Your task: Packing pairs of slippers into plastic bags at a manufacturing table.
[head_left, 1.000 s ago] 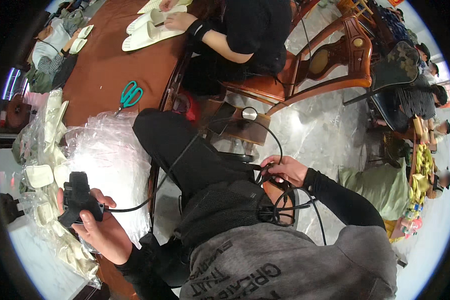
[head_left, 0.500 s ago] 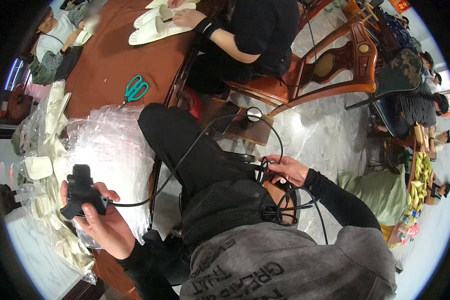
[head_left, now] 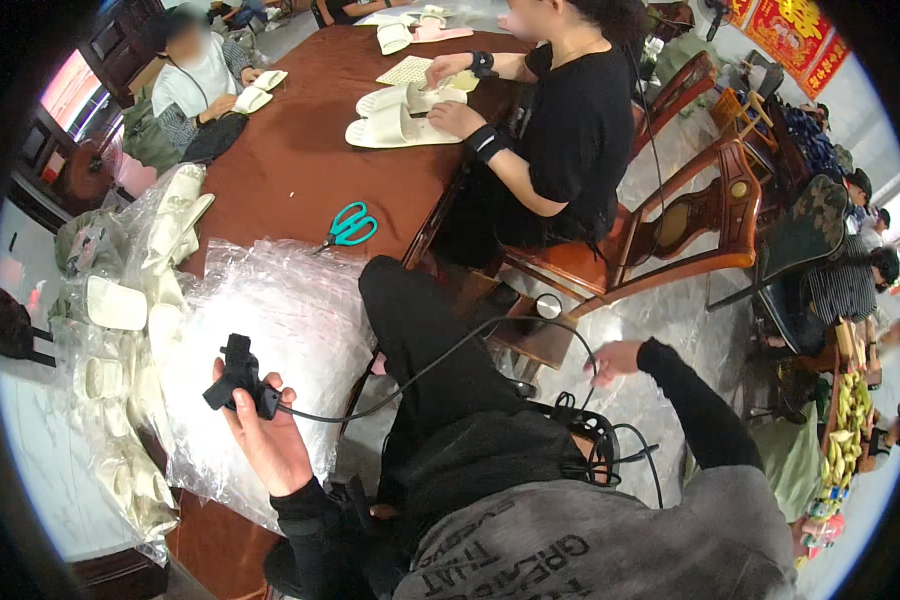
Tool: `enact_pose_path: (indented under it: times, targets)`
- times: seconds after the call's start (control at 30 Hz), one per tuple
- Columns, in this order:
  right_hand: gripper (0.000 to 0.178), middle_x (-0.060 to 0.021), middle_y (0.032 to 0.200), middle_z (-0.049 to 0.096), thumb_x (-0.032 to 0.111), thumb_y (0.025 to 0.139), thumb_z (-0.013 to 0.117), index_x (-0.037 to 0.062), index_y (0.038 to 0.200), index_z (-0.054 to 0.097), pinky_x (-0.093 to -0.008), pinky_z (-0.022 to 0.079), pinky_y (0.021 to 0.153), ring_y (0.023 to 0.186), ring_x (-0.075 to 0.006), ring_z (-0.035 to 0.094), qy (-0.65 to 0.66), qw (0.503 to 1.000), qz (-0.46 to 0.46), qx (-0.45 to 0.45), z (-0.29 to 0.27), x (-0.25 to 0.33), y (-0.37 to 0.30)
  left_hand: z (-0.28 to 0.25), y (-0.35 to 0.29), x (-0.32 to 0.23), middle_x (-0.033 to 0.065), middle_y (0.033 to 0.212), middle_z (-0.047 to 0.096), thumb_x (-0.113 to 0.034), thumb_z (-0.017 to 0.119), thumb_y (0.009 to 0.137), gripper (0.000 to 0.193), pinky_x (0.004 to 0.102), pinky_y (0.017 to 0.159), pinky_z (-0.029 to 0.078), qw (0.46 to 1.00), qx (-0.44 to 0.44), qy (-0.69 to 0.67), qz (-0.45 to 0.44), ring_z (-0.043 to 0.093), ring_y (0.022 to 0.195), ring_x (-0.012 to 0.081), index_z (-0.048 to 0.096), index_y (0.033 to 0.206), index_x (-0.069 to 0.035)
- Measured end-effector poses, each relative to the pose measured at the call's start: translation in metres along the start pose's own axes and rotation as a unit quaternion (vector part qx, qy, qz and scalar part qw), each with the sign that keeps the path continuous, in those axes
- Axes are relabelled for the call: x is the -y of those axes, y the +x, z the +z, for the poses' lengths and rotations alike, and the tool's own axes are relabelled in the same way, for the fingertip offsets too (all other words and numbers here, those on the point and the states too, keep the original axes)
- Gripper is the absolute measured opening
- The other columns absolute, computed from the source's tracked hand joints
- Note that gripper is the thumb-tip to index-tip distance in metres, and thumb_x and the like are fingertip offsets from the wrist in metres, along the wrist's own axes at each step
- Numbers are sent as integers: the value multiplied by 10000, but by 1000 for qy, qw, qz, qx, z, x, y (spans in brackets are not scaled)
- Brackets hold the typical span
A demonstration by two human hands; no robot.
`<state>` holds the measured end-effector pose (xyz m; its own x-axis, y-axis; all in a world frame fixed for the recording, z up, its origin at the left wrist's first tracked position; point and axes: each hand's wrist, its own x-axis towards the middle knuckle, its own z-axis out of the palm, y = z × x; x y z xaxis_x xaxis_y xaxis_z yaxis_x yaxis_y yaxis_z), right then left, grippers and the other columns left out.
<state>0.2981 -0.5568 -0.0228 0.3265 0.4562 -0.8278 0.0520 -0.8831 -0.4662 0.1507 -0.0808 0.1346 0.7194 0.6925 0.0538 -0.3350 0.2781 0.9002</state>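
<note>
My left hand (head_left: 273, 445) is closed around a small black device (head_left: 240, 385) with a bracket-like arm, above the clear plastic bags (head_left: 260, 340). A black cable (head_left: 425, 375) leaves the device and arcs over my lap to the right. At its far end my right hand (head_left: 618, 362) pinches the cable between thumb and fingers. Below that hand, loose loops (head_left: 598, 455) of the same kind of cable hang by my waist. Teal-handled scissors (head_left: 352, 224) lie on the brown-covered table (head_left: 260, 160), beyond the bags.
Bagged white slippers (head_left: 120, 375) line the table's left side. A co-worker in black (head_left: 590, 120) handles white slippers (head_left: 395, 128) by a wooden chair (head_left: 680, 220). Another person (head_left: 195, 85) sits across the table. A small wooden stool (head_left: 535, 335) stands beyond my knee.
The view has shifted, showing more of the table's far side. My right hand has let go of the bunched loops and moved up and away, holding a single stretch of cable. The left still grips the device.
</note>
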Motion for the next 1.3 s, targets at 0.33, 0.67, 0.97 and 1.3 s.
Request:
enact_pose_path:
  times: [0.33,0.67,0.97,1.3]
  targets:
    - [389,-85,973,610,263,836,649,105,1182,567,-382,519,777,969,-280,598,-262,783,-386,-412,10,245,0,-53,-10,25,63,1390,480,-389,487,990,514,303,933,382,999,-29,2,-36,496,1093,149,397,1413,-112]
    - [655,-202,1010,622,361,857,642,40,1364,378,-406,469,782,936,-349,615,50,805,-573,-145,90,366,43,-37,-35,19,127,1352,472,-351,588,942,582,374,973,391,998,-55,-6,11,502,1125,208,365,1411,-88]
    - [512,-129,765,636,248,869,630,87,1314,436,-363,471,629,698,-269,645,117,858,-488,-109,100,348,64,-42,-43,44,149,1358,446,-255,651,901,621,364,1053,321,998,-17,33,-44,436,1234,227,354,1405,-47]
    - [590,-117,710,628,50,852,600,71,1387,354,-328,479,568,605,-219,639,193,839,-495,-119,99,353,77,-34,-45,48,144,1393,415,-210,593,927,627,382,1062,315,998,30,41,-41,435,1237,232,292,1456,-61]
